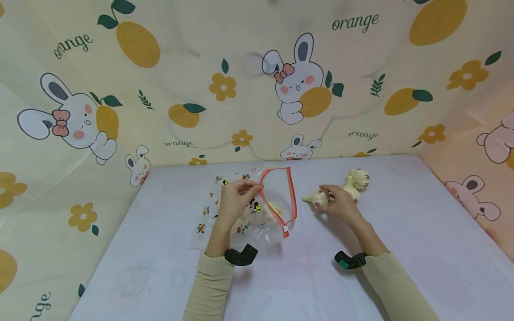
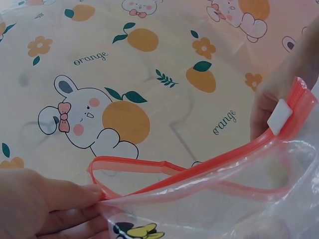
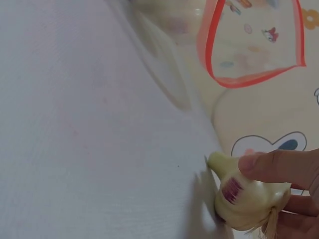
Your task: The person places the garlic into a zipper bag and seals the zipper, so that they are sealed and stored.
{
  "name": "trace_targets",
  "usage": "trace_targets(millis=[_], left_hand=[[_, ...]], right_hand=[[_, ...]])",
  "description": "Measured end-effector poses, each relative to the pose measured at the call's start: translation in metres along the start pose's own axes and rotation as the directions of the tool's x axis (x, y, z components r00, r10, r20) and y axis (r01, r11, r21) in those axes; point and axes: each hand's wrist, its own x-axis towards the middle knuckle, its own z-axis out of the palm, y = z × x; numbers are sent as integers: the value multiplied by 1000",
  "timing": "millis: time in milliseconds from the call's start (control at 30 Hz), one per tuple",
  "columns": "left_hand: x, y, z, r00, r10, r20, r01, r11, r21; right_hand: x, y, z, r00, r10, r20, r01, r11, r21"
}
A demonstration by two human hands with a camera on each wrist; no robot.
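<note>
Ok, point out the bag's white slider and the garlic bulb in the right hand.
White slider [image 2: 280,117]: left wrist view, its broad face.
Garlic bulb [image 3: 253,203]: right wrist view, its pale side.

A clear, red-rimmed bag [image 1: 292,191] gapes near a held, purple-streaked garlic bulb [image 1: 318,199].

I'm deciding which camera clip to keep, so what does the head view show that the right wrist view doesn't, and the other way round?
Only the head view shows the left hand pinching the red rim of the clear bag, the white slider, and more garlic just beyond the right hand.

Only the right wrist view shows the stringy roots on the held garlic bulb.

Both show the right hand gripping that bulb, the bag's red rim, the white table and the printed backdrop.
</note>
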Motion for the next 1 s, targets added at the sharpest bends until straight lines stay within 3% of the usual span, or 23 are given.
trace_targets(millis=[400,1000], left_hand=[[0,0,0,1000,1,0,-1,1000,3],[0,-1,1,1000,-10,0,10,1000,2]], right_hand=[[1,6,0,999,17,43,-18,1000,15],[1,9,-2,1000,-15,27,15,1000,24]])
